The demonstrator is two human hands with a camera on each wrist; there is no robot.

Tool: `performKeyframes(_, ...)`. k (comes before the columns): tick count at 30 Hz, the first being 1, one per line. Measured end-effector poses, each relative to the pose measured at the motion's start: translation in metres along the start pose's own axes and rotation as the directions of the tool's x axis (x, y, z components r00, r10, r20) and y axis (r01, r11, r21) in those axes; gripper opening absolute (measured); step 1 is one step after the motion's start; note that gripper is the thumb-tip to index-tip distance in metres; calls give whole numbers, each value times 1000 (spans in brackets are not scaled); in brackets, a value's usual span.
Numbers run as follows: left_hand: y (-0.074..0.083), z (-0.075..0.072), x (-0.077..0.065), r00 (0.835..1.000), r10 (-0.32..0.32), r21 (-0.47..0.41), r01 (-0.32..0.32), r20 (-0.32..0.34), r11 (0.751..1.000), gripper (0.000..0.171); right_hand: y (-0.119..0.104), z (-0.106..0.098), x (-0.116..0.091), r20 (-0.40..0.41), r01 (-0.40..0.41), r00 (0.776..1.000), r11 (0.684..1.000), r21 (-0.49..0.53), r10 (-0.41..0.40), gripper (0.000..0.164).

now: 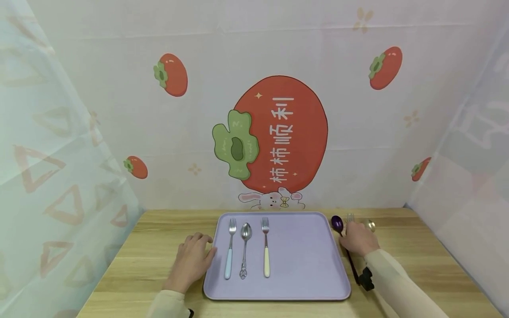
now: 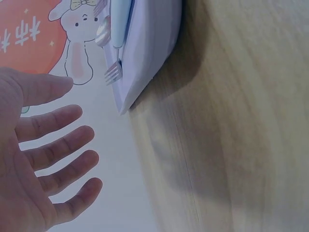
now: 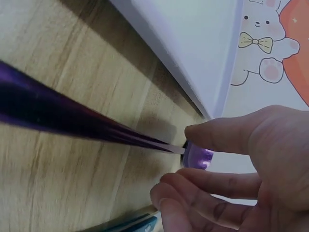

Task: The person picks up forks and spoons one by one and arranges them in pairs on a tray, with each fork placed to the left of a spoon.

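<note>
- Purple spoon: just outside the tray's right rim, bowl by the far right corner, handle running toward the near one.
- Right hand: thumb and fingers apart, one each side of the spoon's neck; contact can't be told. Fork tines and gold spoon show beyond it.
- Left hand: holds nothing, fingers loosely spread just beside the left rim.
- Tray: blue fork, steel spoon, yellow fork side by side, left to middle; wide room from yellow fork to right rim.
- Table: margins both sides; tray's near edge well short of the wall.
</note>
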State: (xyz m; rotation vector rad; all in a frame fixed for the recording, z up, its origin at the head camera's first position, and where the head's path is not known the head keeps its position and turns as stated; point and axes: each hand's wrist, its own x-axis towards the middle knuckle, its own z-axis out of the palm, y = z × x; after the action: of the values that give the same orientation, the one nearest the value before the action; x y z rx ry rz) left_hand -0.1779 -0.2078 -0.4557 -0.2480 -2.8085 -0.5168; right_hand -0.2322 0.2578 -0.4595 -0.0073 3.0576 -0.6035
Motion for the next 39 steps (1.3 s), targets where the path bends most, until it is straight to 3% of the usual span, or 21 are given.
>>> performKeyframes(10, 0, 2, 0, 1000, -3, 4, 3, 3, 1000, 22, 0, 1, 8, 8, -71, 997, 997, -10, 71, 12)
performKeyframes(14, 1, 1, 1, 1000, -1, 0, 1, -5, 1000, 22, 1, 2, 11, 7, -90, 996, 996, -13, 90, 22)
performKeyframes(20, 2, 0, 3, 1000, -7, -1, 7, -9, 1000, 23, 0, 2, 13, 26, -115, 993, 993, -5, 115, 19)
performKeyframes(24, 2, 1, 5, 1000, -11, -2, 11, -6, 1000, 23, 0, 4, 13, 43, -111, 993, 994, 12, 111, 36)
performKeyframes(27, 3, 1, 6, 1000, -13, -2, 13, -5, 1000, 24, 1, 4, 13, 59, -116, 992, 993, 17, 114, 37)
performKeyframes(34, 3, 4, 7, 1000, -18, -5, 18, 9, 1000, 24, 0, 2, 16, 102, -130, 986, 991, -16, 131, 12)
performKeyframes(39, 4, 4, 6, 1000, -13, -10, 13, 7, 1000, 24, 1, 2, 15, 137, -93, 986, 995, -22, 95, 12)
